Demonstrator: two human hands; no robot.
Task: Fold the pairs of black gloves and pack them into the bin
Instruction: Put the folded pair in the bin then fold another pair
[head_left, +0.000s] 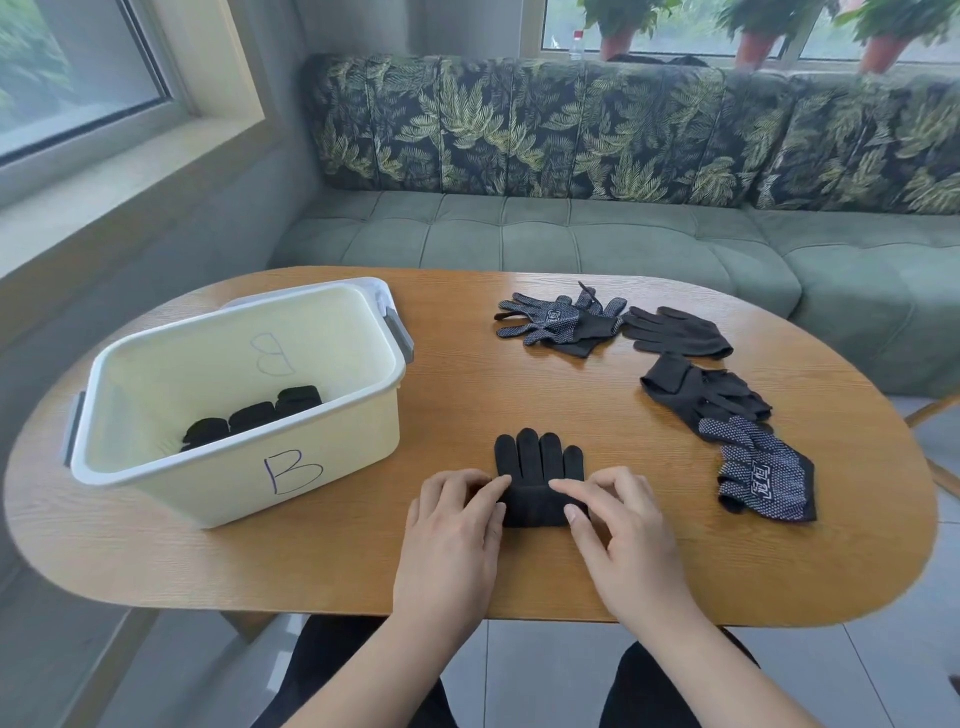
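A black glove pair (537, 467) lies flat near the table's front edge, fingers pointing away, its cuff end rolled into a thick fold. My left hand (452, 519) grips the left end of that fold. My right hand (618, 519) pinches its right end with thumb and fingers. The cream bin (291, 467) marked "B" stands to the left and holds three folded black bundles (252, 415). More black gloves lie loose: a dotted pair (563, 319) at the back, a plain one (675, 332) beside it, another plain one (701, 392), and a dotted one (766, 473) at the right.
The oval wooden table (363, 566) has bare wood in front of the bin and between my hands and the loose gloves. A green sofa (571, 234) with leaf-print cushions runs behind the table. A chair edge (935, 415) shows at the right.
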